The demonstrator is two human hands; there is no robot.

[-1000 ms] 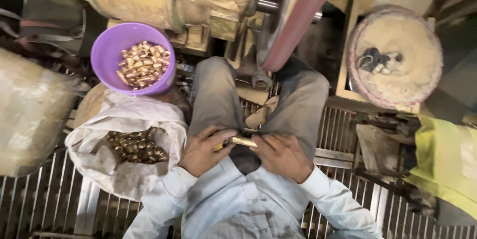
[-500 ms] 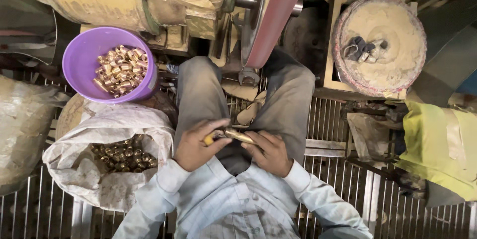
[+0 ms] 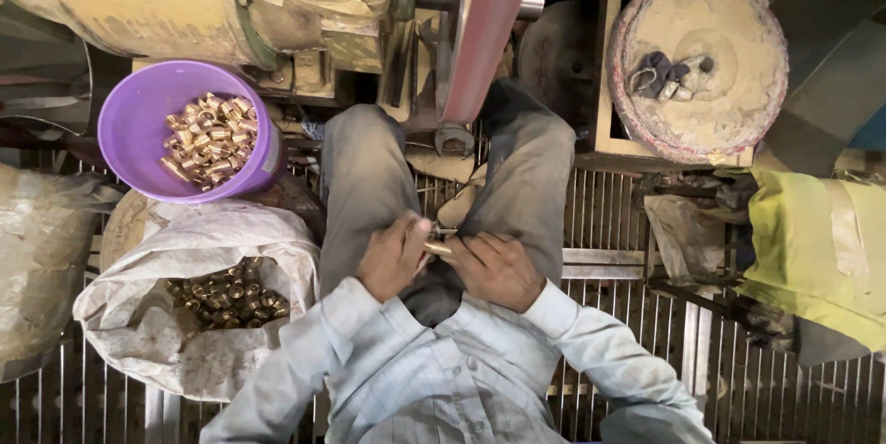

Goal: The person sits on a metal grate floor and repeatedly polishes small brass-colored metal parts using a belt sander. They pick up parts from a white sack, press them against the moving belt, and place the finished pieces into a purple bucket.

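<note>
Brass piece (image 3: pixel 437 247) pinched between left hand (image 3: pixel 392 258), right hand (image 3: pixel 496 269)

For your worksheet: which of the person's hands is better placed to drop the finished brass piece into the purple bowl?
Probably the left hand: the purple bowl lies on its side, while the right hand would have to cross over. Both grip the brass piece.

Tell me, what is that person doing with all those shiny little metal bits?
A seated person holds one small brass piece over their lap, between the left hand and the right hand. On their left, a purple tub holds a pile of shiny brass pieces, and an open white sack below it holds darker ones. A reddish belt runs on the machine in front of the knees.
</note>
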